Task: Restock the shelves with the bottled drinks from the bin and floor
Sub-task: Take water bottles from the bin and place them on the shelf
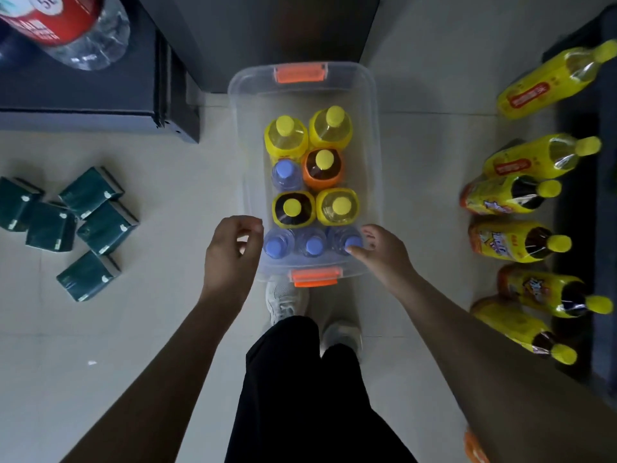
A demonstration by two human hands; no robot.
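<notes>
The clear plastic bin (pixel 367 95) with orange latches sits on the pale floor right in front of the person's shoes (pixel 283 299), and it is close to full. It holds five yellow-capped drink bottles (pixel 285 127) standing upright, one of them with an orange label (pixel 324 160), and four blue-capped water bottles, three of them in a row along the near wall. The right hand (pixel 387 252) reaches over the near right corner. Its thumb and curled fingers close round the cap of the right-hand water bottle (pixel 354 241), which stands in the bin, not yet lifted. The left hand (pixel 230 252) hovers just outside the near left corner, fingers loosely curled and holding nothing. To the right, a row of yellow-capped floor bottles (pixel 521 192) stands beside the dark shelf unit (pixel 601 228); none can be seen on a shelf. Judging by this, restocking has barely begun, with both bin and floor stock left to move. On the left lie green packets (pixel 100 225), and a large water jug (pixel 66 25) rests on a dark cabinet (pixel 100 88).
</notes>
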